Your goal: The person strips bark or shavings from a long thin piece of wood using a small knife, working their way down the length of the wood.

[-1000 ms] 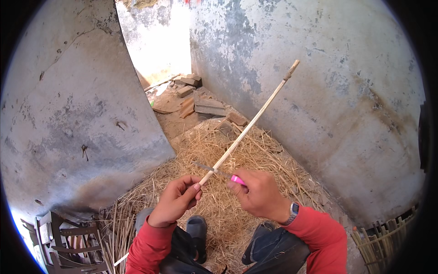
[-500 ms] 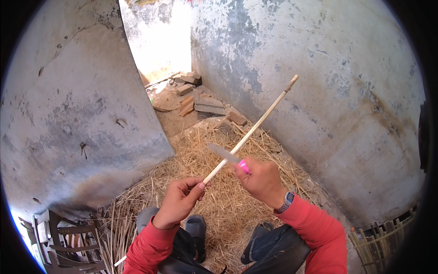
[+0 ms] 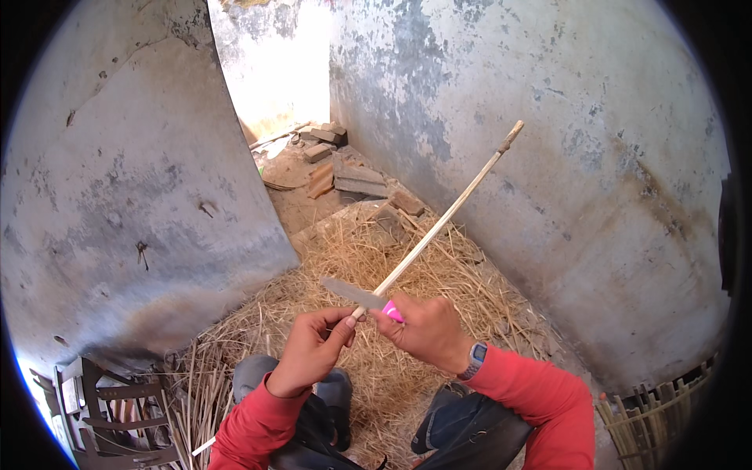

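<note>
A long pale wooden stick (image 3: 427, 241) slants up and away to the right, with darker bark left at its far tip. My left hand (image 3: 315, 345) pinches its near end between thumb and fingers. In my right hand (image 3: 427, 329) is a knife (image 3: 352, 293) with a pink handle, gripped in closed fingers. The blade points left and lies across the stick just above my left fingertips. Part of the handle is hidden in my right palm.
Straw-like shavings (image 3: 384, 368) cover the floor around my feet. Thin strips (image 3: 200, 392) lie at the left beside a dark wooden chair (image 3: 117, 415). Bricks (image 3: 360, 184) are piled by the doorway; a slatted bamboo piece (image 3: 654, 419) stands at lower right. Worn walls (image 3: 548, 196) rise either side.
My right hand has brought the knife down along the stick toward my left hand. The stick's far end has shifted slightly up and to the right.
</note>
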`<state>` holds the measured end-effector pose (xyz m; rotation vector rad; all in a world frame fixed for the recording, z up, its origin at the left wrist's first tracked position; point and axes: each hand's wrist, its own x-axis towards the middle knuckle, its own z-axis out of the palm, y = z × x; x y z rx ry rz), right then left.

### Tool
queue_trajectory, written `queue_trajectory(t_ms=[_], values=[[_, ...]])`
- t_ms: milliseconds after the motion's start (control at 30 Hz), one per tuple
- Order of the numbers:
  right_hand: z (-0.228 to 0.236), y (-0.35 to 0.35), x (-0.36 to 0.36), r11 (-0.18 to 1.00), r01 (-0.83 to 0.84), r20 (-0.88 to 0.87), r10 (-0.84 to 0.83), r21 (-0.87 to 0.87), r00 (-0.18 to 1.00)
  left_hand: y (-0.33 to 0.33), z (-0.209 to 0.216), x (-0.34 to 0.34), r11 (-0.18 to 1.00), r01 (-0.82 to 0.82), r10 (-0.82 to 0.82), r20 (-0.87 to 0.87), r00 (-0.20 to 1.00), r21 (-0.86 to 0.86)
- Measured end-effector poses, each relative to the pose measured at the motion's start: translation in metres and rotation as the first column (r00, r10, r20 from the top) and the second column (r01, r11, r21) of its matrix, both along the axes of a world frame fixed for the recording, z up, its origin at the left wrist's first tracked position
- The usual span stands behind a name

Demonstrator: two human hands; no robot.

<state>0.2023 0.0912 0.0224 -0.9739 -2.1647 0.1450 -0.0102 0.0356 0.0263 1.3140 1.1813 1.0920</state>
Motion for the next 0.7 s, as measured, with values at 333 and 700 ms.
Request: queue_trajectory(t_ms=[333,700], values=[[0.0,0.005,0.005,1.0,-0.016,-0.017,0.016,-0.019,1.0,-0.003,-0.004,-0.006,1.0,-0.014,0.014,-0.006,1.0,0.005],[0.004,0.033,0.02,0.992,0.117,-0.129,-0.11,0.051,0.986,-0.003,0.012,-0.022,0.984,0.068,-0.048,0.122,0.991,-0.165]])
